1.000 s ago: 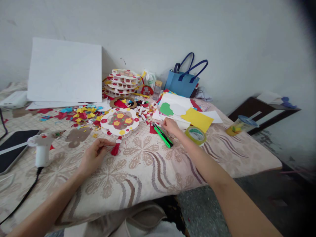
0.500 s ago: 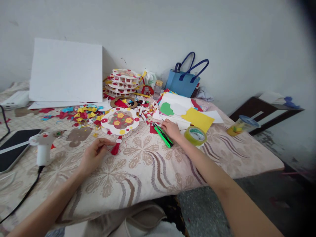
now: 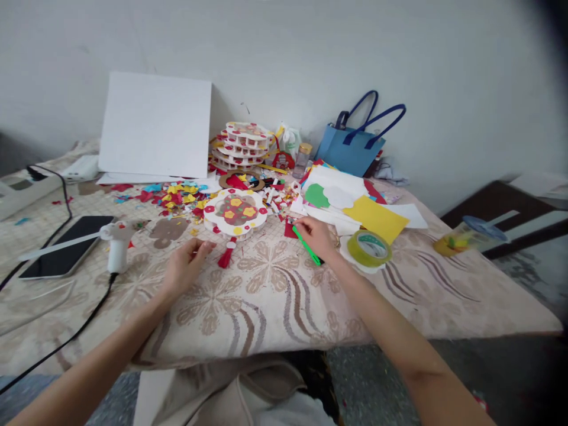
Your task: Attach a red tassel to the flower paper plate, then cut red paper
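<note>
A green utility knife [image 3: 308,247] is in my right hand [image 3: 316,236], its fingers closed over the handle; the knife lies slanted just above or on the cloth. To the left, my left hand [image 3: 189,264] rests on the table, fingers loosely bent and apart, with nothing visible in them. Its fingertips are close to a red tassel [image 3: 226,254]. The tassel hangs off the front of a white flower-shaped paper lantern piece [image 3: 235,232] with red and yellow flowers. A roll of yellow-green tape [image 3: 369,248] sits beside my right wrist.
A glue gun [image 3: 117,251] and a phone [image 3: 66,248] lie at the left. Colourful paper scraps [image 3: 180,198], stacked lantern tiers [image 3: 246,145] and a white board [image 3: 155,124] are behind. Paper sheets [image 3: 377,219], a blue bag [image 3: 348,145] and a drink cup [image 3: 470,236] occupy the right.
My right hand has closed on the utility knife and turned it, so it shows narrower. My left hand has drawn slightly off the tassel. The camera view has swung left.
</note>
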`<state>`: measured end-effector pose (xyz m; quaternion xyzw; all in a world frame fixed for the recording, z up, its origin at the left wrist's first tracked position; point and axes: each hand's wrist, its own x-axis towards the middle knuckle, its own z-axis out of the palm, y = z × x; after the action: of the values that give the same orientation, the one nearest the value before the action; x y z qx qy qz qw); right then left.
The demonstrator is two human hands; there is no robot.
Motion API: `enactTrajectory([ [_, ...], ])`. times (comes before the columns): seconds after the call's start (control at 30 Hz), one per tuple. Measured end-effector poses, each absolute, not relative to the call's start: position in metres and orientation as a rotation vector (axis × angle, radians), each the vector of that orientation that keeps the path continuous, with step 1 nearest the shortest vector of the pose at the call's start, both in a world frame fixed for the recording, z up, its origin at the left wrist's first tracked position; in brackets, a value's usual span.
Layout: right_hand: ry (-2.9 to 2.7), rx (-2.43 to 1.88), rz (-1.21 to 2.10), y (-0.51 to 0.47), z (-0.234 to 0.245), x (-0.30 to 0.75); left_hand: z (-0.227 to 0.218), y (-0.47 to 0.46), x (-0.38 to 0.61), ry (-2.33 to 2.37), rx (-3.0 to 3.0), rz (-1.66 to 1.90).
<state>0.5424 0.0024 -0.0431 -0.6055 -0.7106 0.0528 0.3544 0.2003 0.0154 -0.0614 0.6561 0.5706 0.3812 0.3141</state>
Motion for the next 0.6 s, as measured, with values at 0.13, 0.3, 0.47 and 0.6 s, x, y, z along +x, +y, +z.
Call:
enactTrajectory([
  [0.13, -1.954, -1.437, 0.253, 0.001, -0.043, 0.498, -0.056, 0.009, 0.211, 1.485, 1.905, 0.984],
  [0.3, -1.989, -1.389, 0.339, -0.002, -0.044, 0.474, -0.049, -0.03, 0.211, 1.142, 2.363, 0.755],
  [0.47, -2.147, -1.197, 0.473, -0.013, -0.047, 0.456, -0.036, -0.046, 0.196, 1.419, 2.291, 0.882],
  [0.6, -2.296, -1.007, 0.711, -0.012, -0.05, 0.442, -0.038, -0.008, 0.201, 1.411, 1.87, 1.067],
])
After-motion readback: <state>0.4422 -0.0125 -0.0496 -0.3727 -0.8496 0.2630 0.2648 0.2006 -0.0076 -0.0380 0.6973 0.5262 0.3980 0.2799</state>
